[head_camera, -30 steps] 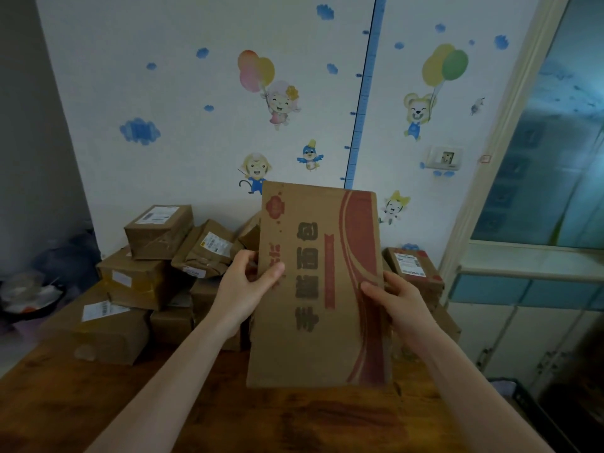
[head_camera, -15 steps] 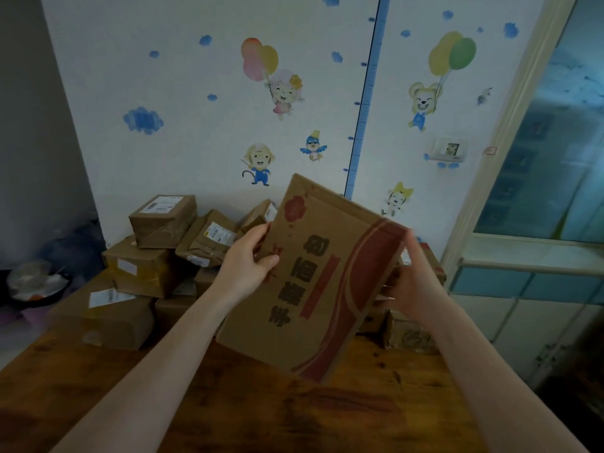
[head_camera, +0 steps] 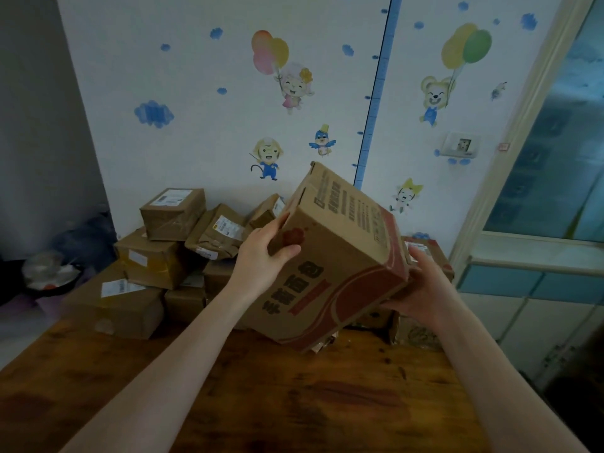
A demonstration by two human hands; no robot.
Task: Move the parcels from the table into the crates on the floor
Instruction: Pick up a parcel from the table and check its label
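Now I hold tilted box (head_camera: 336,263) above desk (head_camera: 294,403): left grip (head_camera: 261,256) clasping upper-left edge, right grip (head_camera: 421,289) cupping lower-right corner; crates unseen.

right hand (head_camera: 425,289): i can't see most of its fingers, they're tucked under the held box (head_camera: 336,256)'s lower right corner. the box blocks the parcels (head_camera: 413,331) right behind it, so only edges show. labels (head_camera: 225,228) on the pile left of the box are too small to read. far left of the box there's a dark blurred heap (head_camera: 52,273), can't tell what. the table (head_camera: 294,403) below the box is cut off by the bottom edge.
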